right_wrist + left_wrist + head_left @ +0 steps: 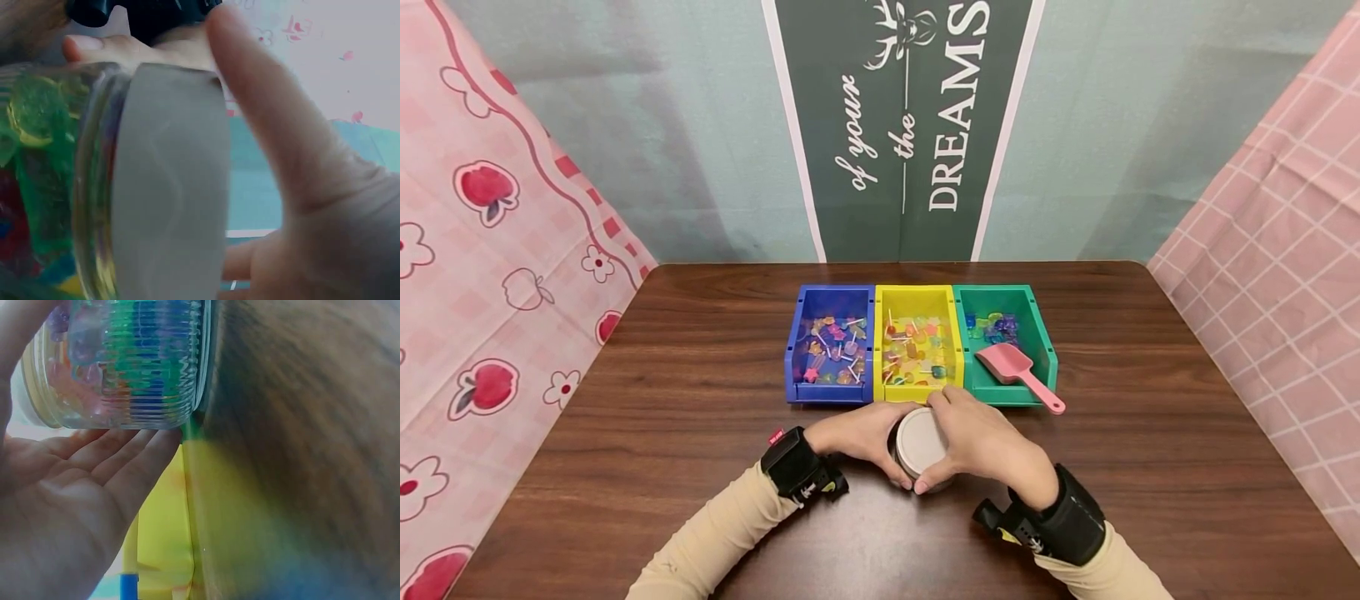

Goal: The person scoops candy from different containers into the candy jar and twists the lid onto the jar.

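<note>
A clear ribbed jar (pixel 134 362) full of colourful translucent pieces stands on the table under a whitish lid (pixel 921 440). My left hand (pixel 865 436) holds the jar from the left, its fingers along the far side and its thumb at the front. From the right, my right hand (pixel 981 439) spans the lid, with the thumb at its front edge and the fingers at the back. In the right wrist view the lid (pixel 172 181) sits on the jar's mouth, and part of the thumb is off its surface.
Behind the jar stand joined blue (pixel 792 367), yellow (pixel 957 367) and green (pixel 1047 354) bins with small candy-like charms in them. A pink scoop (pixel 1009 364) lies in the green bin, its handle over the front edge. Curtains enclose the brown table (pixel 700 358).
</note>
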### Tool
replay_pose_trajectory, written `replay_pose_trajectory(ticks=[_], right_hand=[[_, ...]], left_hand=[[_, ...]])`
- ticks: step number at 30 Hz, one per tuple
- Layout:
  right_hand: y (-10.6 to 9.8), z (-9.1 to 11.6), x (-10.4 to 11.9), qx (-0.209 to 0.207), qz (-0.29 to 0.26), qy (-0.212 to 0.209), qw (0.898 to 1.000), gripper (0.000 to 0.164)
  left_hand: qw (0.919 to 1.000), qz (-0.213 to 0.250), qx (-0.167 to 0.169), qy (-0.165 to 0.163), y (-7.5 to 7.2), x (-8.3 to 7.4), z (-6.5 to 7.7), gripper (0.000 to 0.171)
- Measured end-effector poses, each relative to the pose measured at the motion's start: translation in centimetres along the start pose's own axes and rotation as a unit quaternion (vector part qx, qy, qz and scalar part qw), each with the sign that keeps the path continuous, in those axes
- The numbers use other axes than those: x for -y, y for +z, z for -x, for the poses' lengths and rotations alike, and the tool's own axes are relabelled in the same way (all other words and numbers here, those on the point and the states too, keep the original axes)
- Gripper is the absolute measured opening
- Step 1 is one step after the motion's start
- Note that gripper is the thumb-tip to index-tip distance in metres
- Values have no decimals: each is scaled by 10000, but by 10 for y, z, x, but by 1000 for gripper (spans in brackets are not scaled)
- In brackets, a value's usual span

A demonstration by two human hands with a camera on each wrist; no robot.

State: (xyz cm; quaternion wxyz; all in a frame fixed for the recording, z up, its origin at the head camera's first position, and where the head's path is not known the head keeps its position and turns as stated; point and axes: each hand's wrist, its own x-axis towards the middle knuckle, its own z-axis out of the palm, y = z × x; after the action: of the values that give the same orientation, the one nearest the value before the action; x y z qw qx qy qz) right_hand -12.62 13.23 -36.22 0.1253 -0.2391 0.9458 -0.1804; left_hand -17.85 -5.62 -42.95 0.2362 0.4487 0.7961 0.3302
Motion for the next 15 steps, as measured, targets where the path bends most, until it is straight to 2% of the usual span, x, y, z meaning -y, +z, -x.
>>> replay_pose_trajectory(ticks=[2, 4, 9, 12, 15], right_hand=[[-2, 1, -2, 21, -72, -160, 9998, 95], [-5, 2, -4, 59, -250, -508, 9984, 97], [-15, 5, -8, 420, -491, -1273, 9898, 86], [-17, 5, -8, 702, -490, -1377, 9868, 81], [-16, 4, -7, 722, -444, -1350, 9872, 79]], left_hand=[[10000, 13, -6, 6, 0, 0, 0, 87], [10000, 7, -12, 25, 0, 1, 0, 89], [9999, 13, -20, 107, 1, 2, 0, 93], [9999, 25, -32, 161, 1, 2, 0, 91], [9998, 38, -31, 174, 1, 2, 0, 91]])
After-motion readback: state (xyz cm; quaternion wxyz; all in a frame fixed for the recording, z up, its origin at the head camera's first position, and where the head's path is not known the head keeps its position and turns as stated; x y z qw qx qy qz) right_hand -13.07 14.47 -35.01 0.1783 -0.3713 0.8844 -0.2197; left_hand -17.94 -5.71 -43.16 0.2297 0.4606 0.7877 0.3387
